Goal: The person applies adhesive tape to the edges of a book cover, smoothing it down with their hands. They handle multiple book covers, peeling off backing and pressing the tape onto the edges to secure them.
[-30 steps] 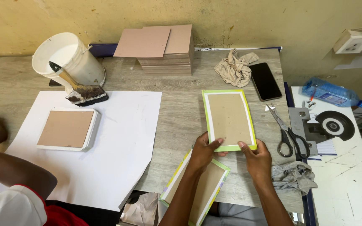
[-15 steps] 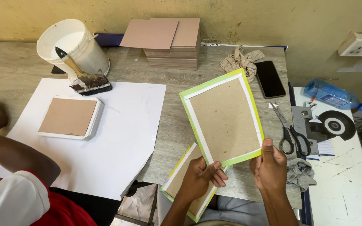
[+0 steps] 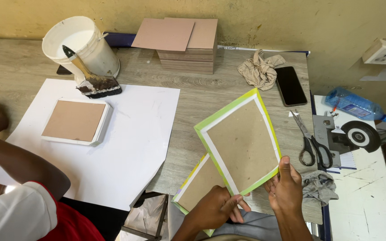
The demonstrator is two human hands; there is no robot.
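A green-edged board [image 3: 242, 145], brown in the middle with a white band inside its border, is held tilted above the near edge of the worktop [image 3: 202, 96]. It is pinched at its lower right corner by the right hand [image 3: 286, 189], with the thumb laid on the brown face and the fingers hidden behind. Its lower edge is met by the left hand [image 3: 215, 209], whose fingers are stretched along that edge; whether they close on it cannot be told. A second green-edged board [image 3: 197, 183] is seen lying just beneath, partly covered by the raised one and by the left hand. To the left, a large white sheet [image 3: 126, 143] is spread on the worktop, and a white-wrapped square board [image 3: 74, 121] is laid on it. Beyond the sheet a white bucket [image 3: 83, 44] is stood, with a brush [image 3: 92, 80] leaned against it. A stack of brown boards [image 3: 184, 42] is placed by the wall. To the right, a crumpled rag [image 3: 260, 69], a dark phone [image 3: 290, 85] and a pair of scissors [image 3: 311, 145] are laid out near one another. At the far left, another person's arm [image 3: 14, 158] is rested across the sheet's edge.
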